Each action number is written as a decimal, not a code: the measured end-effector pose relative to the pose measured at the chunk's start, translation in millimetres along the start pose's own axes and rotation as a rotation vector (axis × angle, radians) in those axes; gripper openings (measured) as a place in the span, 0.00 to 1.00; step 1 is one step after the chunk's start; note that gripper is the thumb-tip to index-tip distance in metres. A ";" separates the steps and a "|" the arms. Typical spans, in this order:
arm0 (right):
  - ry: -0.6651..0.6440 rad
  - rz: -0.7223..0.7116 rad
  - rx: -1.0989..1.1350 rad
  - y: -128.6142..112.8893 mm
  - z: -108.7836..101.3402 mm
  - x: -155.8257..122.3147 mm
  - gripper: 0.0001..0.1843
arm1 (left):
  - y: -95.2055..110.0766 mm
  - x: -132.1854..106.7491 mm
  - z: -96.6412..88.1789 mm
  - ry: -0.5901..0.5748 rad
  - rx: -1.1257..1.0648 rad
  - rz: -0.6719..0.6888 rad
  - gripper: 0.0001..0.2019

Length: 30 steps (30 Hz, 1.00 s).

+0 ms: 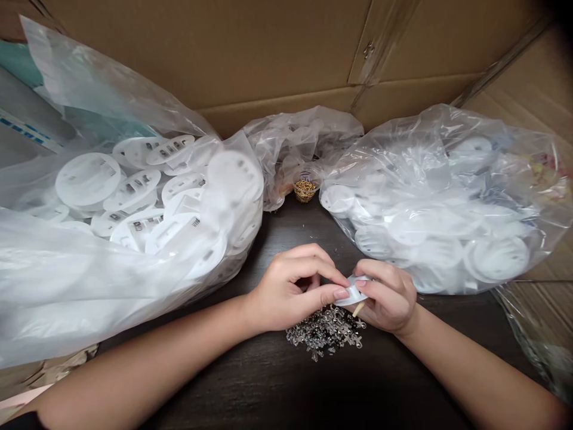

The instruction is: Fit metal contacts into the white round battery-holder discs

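Between my two hands is a small round white plastic disc [353, 292], tilted and partly covered by fingers. My left hand [304, 286] pinches its left edge between thumb and fingertips. On the other side my right hand [387, 294] grips the disc with thumb and forefinger. A thin pale yellow stick [359, 309] pokes out under the right fingers; its other end is hidden. Just below the hands lies a pile of small silver and dark metal fittings [324, 334] on the dark table [250, 382].
At left, a large open clear plastic bag [134, 280] holds several white discs with dark markings. Another clear bag [430, 209] of white discs sits at right. Gold-coloured small parts [305, 190] lie in a small bag at the back, before a cardboard wall [268, 54].
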State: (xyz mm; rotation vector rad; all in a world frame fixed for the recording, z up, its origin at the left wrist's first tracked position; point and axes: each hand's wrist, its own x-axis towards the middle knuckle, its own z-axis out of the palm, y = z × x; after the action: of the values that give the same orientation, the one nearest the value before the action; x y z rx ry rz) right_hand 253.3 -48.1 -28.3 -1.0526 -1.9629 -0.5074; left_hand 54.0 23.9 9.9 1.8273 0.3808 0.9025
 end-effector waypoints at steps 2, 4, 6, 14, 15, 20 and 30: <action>-0.018 0.013 0.007 -0.3 -0.4 1.4 0.12 | -1.2 1.0 -0.6 0.000 -0.031 -0.033 0.05; -0.034 0.021 0.019 -0.4 -0.4 2.0 0.14 | -2.0 1.7 -0.8 0.006 -0.054 -0.081 0.05; -0.040 0.019 0.029 -0.4 0.0 2.2 0.15 | -2.7 2.0 -0.1 0.010 -0.082 -0.128 0.05; -0.096 0.044 0.073 -0.5 -1.1 0.4 0.13 | -10.0 -0.1 5.0 -0.056 -0.467 -0.488 0.14; -0.100 0.037 0.089 -0.6 -1.4 0.9 0.12 | -10.6 -0.3 5.0 -0.087 -0.540 -0.549 0.16; -0.066 0.021 0.154 -2.9 -2.9 6.1 0.09 | -7.4 -0.1 4.1 -0.166 -0.660 -0.663 0.20; -0.171 0.230 0.159 -0.8 3.2 8.0 0.27 | -12.0 3.8 -1.2 -0.054 -0.507 -0.615 0.19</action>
State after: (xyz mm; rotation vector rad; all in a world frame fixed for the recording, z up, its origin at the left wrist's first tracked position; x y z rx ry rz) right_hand 248.7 -42.6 -23.5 -1.2335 -1.9593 -0.1371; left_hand 57.3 32.2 1.0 1.1608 0.5786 0.4584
